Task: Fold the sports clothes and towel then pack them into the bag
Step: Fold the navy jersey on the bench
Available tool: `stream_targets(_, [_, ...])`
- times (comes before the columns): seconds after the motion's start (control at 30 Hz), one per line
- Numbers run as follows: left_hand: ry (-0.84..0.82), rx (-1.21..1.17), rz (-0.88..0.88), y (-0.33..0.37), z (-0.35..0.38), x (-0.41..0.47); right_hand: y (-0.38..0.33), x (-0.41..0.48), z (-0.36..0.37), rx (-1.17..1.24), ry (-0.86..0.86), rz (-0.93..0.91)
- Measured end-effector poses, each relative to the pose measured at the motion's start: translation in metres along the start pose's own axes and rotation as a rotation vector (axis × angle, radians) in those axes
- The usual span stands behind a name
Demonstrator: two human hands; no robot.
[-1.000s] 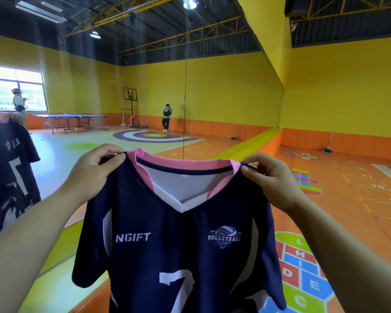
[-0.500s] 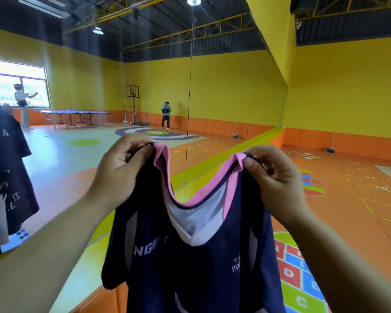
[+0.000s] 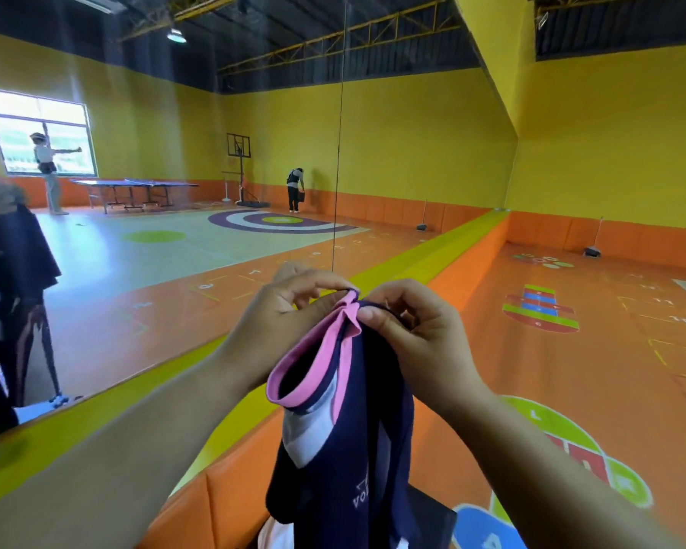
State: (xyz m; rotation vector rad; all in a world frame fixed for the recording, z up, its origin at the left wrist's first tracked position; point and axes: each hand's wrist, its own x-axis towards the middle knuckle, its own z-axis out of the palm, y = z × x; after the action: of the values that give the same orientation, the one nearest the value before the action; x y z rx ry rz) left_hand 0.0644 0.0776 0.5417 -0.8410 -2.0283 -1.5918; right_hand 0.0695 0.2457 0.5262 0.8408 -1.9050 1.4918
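Two shoulders pinched together, jersey halved lengthwise

The left hand (image 3: 290,311) and right hand (image 3: 412,334) each pinch the navy jersey (image 3: 349,461) at its pink collar (image 3: 313,356). It hangs from them toward 6 o'clock. Line up seams and sleeves before folding again.

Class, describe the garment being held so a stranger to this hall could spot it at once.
In the yellow-walled hall, look near centre, where the left hand and right hand pinch fabric together. The navy jersey hangs from them. Its pink collar sets it apart from the dark clothes at left.
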Motion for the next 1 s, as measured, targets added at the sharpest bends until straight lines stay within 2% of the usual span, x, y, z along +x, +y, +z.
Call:
stream_targets(0.07, [-0.032,-0.043,-0.044,-0.001,0.001,0.0,0.005,-0.004,0.003,-0.019,0.026,0.025])
stream_targets(0.27, [-0.099,0.045,-0.202,-0.01,-0.001,-0.002,0.019,-0.017,0.015,-0.228,0.109,0.083])
stream_targets(0.4, [-0.223,-0.321,-0.385,-0.018,-0.005,-0.009,0.031,-0.022,0.017,-0.302,0.146,0.171])
stream_targets(0.47, [-0.254,-0.221,-0.366,-0.025,-0.006,-0.012,0.037,-0.025,0.017,-0.314,0.125,0.218])
stream_targets(0.57, [-0.208,0.017,-0.315,-0.039,-0.004,-0.016,0.046,-0.032,0.016,-0.281,0.048,0.286])
stream_targets(0.67, [-0.196,0.011,-0.317,-0.046,-0.004,-0.017,0.057,-0.04,0.008,-0.252,-0.124,0.324])
stream_targets(0.83, [-0.295,-0.105,-0.339,-0.049,-0.011,-0.013,0.073,-0.049,-0.001,-0.202,-0.439,0.417])
stream_targets(0.93, [-0.356,-0.172,-0.335,-0.046,-0.012,-0.008,0.078,-0.052,0.003,-0.128,-0.515,0.413])
stream_targets(1.0, [-0.349,-0.168,-0.32,-0.046,-0.013,-0.004,0.082,-0.053,0.006,-0.157,-0.507,0.417])
